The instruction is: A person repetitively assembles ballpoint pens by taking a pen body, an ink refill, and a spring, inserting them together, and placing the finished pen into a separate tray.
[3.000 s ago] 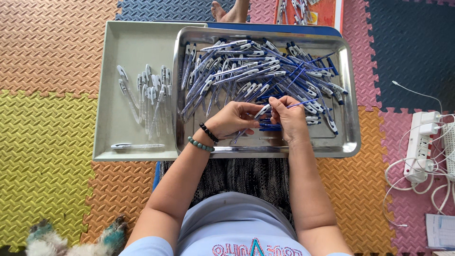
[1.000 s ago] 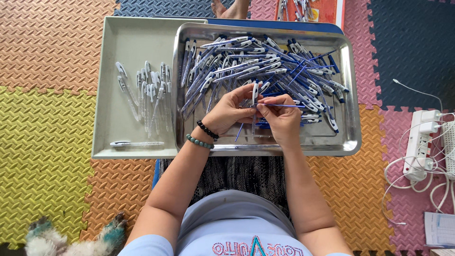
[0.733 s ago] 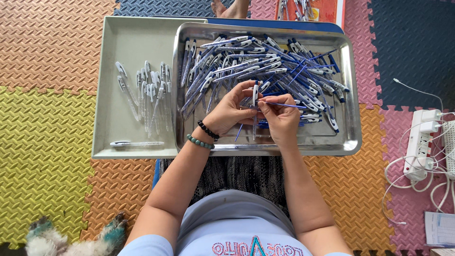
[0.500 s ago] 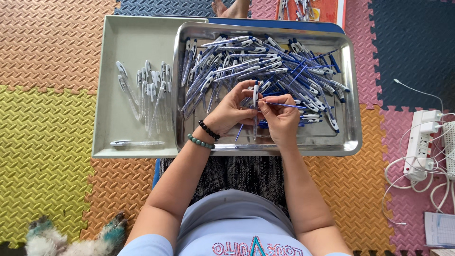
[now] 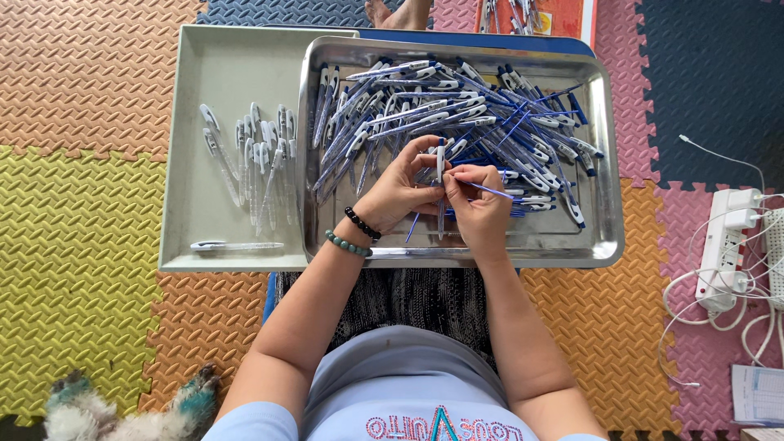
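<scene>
Both forearms reach forward and meet over the near half of the steel tray (image 5: 608, 237). The left hand (image 5: 398, 194) is curled, pinching a clear pen barrel (image 5: 440, 175) upright between thumb and fingertips. Touching it on the right, the right hand (image 5: 480, 204) pinches a thin blue refill (image 5: 490, 189) that slants away rightward; the pen heap (image 5: 457, 114) lies just beyond both hands.

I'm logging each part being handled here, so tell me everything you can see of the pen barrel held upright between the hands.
The pen barrel is a slim, clear plastic-looking tube with a whitish top end near the upper fingers. It stands nearly upright in the picture, above the steel tray of loose pens. The left hand pinches it from the left. The right hand touches its right side and holds a thin blue refill that slants away to the right. Its lower end pokes out below the hands.
</scene>
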